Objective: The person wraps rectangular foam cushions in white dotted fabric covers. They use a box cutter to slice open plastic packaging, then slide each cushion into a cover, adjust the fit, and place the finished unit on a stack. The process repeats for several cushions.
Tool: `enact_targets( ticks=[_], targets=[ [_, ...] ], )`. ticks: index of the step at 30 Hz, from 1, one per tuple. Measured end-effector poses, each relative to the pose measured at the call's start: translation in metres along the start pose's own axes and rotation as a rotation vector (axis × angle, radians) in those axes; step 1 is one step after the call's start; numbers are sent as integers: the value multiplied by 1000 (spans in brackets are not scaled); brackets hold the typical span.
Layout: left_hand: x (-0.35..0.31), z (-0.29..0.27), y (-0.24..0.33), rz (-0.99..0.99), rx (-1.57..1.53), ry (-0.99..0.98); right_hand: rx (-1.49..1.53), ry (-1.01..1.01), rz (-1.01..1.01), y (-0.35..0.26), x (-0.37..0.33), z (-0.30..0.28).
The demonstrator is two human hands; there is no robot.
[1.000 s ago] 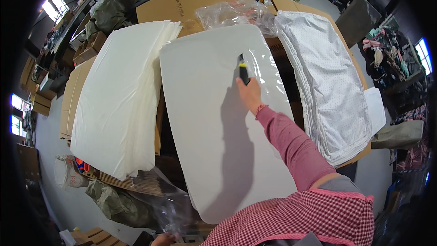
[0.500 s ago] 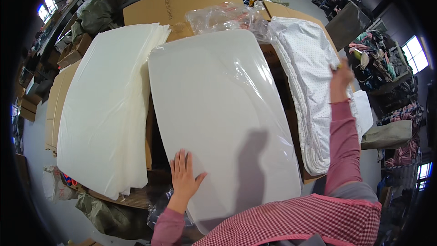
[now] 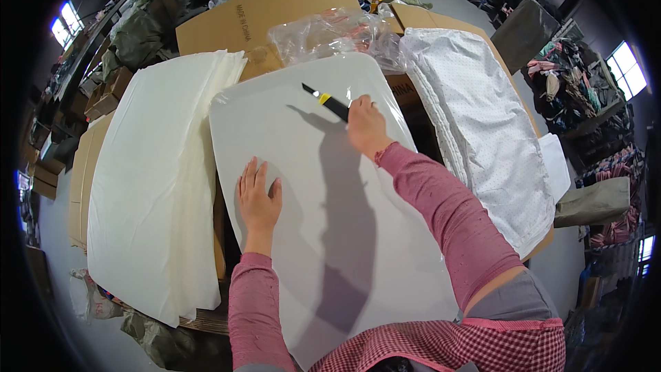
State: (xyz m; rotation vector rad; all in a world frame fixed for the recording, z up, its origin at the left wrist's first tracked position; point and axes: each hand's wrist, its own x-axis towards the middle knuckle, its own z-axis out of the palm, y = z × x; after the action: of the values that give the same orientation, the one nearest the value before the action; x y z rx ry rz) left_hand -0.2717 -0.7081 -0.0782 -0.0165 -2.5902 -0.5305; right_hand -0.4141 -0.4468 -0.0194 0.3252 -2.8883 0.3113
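Directly before you, a pale, round-cornered panel (image 3: 299, 182) lies lengthwise, its clear film wrapping (image 3: 222, 98) glossy at the far corners. Your left hand (image 3: 259, 200) lies flat near the panel's left edge, four fingers close together, thumb spread. Farther up, your right hand (image 3: 367, 124) is above the panel, fingers closed around the dark handle of a utility knife (image 3: 334, 105); its blade points up and left, apart from the surface. Flanking the panel are a stack of white sheets (image 3: 151, 186) at left and folded dotted fabric (image 3: 475, 96) at right. Beyond, a crumpled clear plastic bag (image 3: 323, 36) lies beside cardboard (image 3: 206, 31); whether it holds anything cannot be told. Farther left stands a brown carton (image 3: 110, 94), its contents indistinct.
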Motion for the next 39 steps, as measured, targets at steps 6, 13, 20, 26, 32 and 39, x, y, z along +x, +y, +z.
enact_targets(
  ticks=[6, 13, 20, 26, 32, 39],
  targets=[
    [5, 2, -1, -10, -11, 9, -72, 361, -247, 138, 61, -5],
    [10, 0, 12, -11, 115, -60, -212, 579, 652, 319, -14, -185],
    [11, -1, 12, -3, 105, -70, 286, 111, -123, 61, 14, -11],
    [9, 0, 4, -20, 40, -55, 148, -8, -165, -7, 64, 23],
    [10, 2, 1, -51, 40, -49, 71, 296, -233, 35, 151, 16],
    [14, 0, 0, -67, 31, -66, -70, 543, -462, 18, 267, -40]
  ],
)
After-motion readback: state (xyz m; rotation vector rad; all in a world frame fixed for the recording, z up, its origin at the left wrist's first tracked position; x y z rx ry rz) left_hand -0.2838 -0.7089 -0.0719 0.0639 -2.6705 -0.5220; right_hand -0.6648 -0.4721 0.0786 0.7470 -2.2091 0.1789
